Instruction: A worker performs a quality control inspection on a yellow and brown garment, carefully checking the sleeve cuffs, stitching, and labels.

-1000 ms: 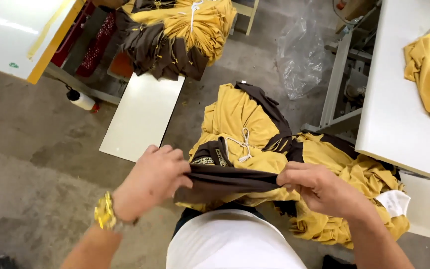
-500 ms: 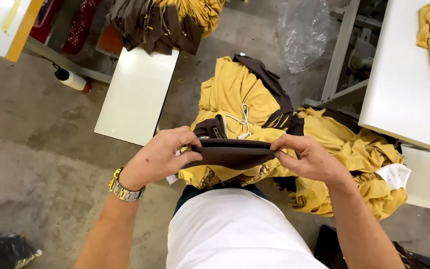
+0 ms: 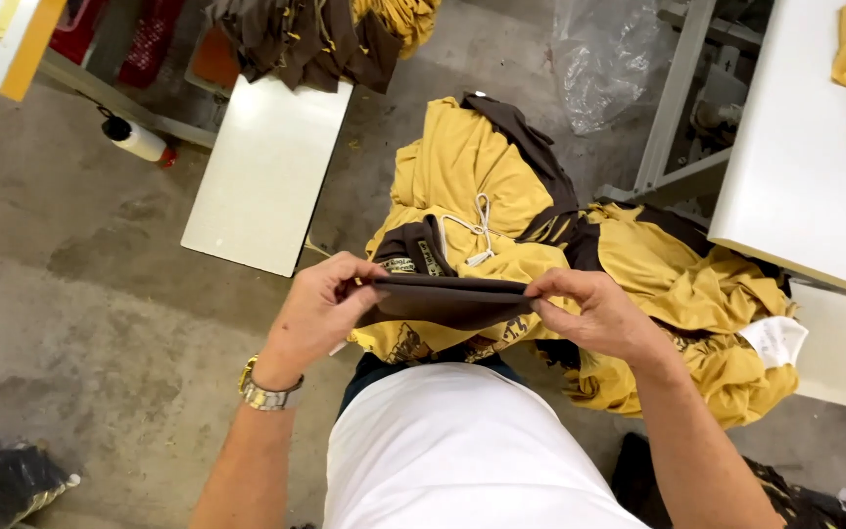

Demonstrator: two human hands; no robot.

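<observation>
Head view, looking down past a white shirt at two bare hands. The left hand pinches the left end of a folded dark brown fabric piece, thumb on top, fingers curled under and closed tight on the cloth. The right hand grips the opposite end the same way, fingertips clamped on the fold edge. Both grasps are firm, with no gap showing. The piece is held flat and taut between the hands, a narrow band shape, matte knit, soft-looking, its edges lined up.

A gold-and-silver metal wristwatch sits on the left wrist.

Just beyond the grip lies a heap of mustard-yellow garments with dark brown panels, crumpled, and a white drawstring looped on top. To the right of the grip, at the heap's edge, is a small white label patch. Far beyond the left hand is a flat white board, smooth and rectangular, with a white spool beside it. Further right of the grip is a white table. Underneath lies a rough grey concrete floor, stained.
</observation>
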